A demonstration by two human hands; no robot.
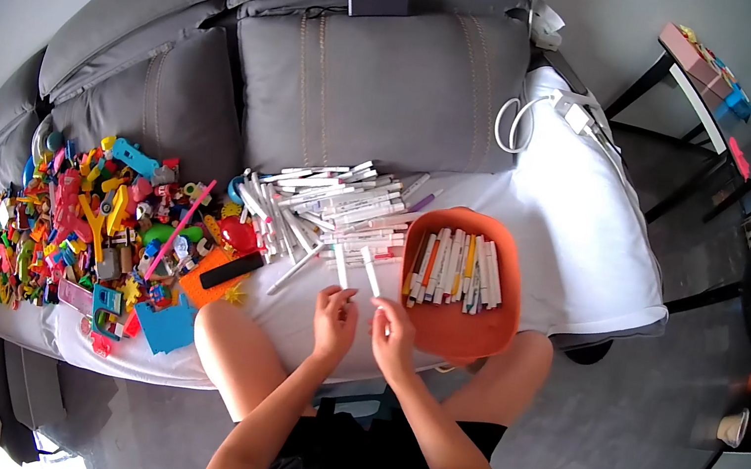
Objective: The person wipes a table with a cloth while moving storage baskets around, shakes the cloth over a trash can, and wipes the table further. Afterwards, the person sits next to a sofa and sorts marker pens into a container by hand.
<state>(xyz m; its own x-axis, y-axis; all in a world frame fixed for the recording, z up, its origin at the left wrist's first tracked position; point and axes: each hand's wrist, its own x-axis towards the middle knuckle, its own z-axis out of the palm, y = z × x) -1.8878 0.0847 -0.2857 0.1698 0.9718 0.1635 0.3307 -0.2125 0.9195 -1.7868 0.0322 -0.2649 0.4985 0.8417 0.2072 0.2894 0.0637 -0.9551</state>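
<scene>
Okay so, one white marker in each hand. The left marker sticks up from the left hand, fingers pinching its lower end. Same deal with the right marker, slim and straight, pinched in the fingers of the right hand. The tips sit near each other, not touching.

From the hands, at 2 o'clock is a smooth orange bin with rounded corners, holding a row of markers, mostly white with a few yellow and orange. At 11 to 12 there's a loose pile of mostly white ones; any print on them is too small to read. Around 10, a huge heap of toys, glossy and every color, with a flat blue sheet at its near edge. It's all on a wrinkly white cover. Straight up at 12: a gray sofa cushion with twin stitched lines.
</scene>
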